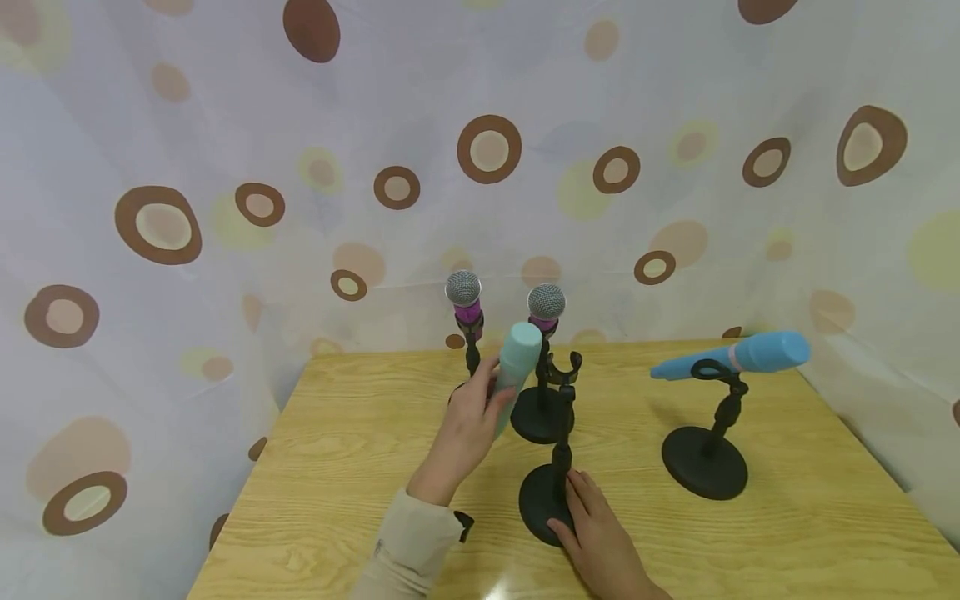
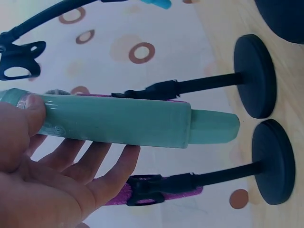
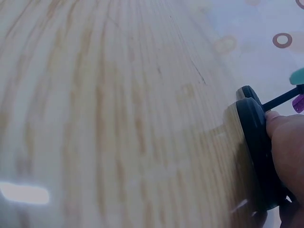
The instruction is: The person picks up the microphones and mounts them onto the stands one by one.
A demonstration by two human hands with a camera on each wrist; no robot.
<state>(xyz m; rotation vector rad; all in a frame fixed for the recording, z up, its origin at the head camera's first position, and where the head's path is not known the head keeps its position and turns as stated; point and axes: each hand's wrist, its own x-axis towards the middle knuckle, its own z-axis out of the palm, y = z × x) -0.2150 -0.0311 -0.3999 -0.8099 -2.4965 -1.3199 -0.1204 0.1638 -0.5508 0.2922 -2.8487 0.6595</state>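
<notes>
1. Teal plastic marks the microphone [image 1: 516,372] that the left hand [image 1: 468,425] grasps; it is held tilted above the wooden table [image 1: 360,467], its rounded head uppermost, just left of the empty clip on the nearest stand [image 1: 557,467].
2. From the left wrist camera, the thumb lies on one side of the teal microphone [image 2: 137,124] and the fingers [image 2: 90,161] stretch along the other side, so the body is pinched between them.
3. Resting on the round black base of that empty stand is the right hand [image 1: 596,533], fingers laid flat over the rim; the right wrist view shows a fingertip [image 3: 280,137] pressed against the base edge [image 3: 254,142].
4. Two pink microphones with silver mesh heads [image 1: 465,304] [image 1: 545,310] sit upright in stands at the back of the table, behind the teal one.
5. To the right, well apart from both hands, a blue microphone [image 1: 738,356] lies nearly level in its own stand [image 1: 707,462].
6. Circle-patterned fabric [image 1: 487,150] hangs behind and beside the table.
</notes>
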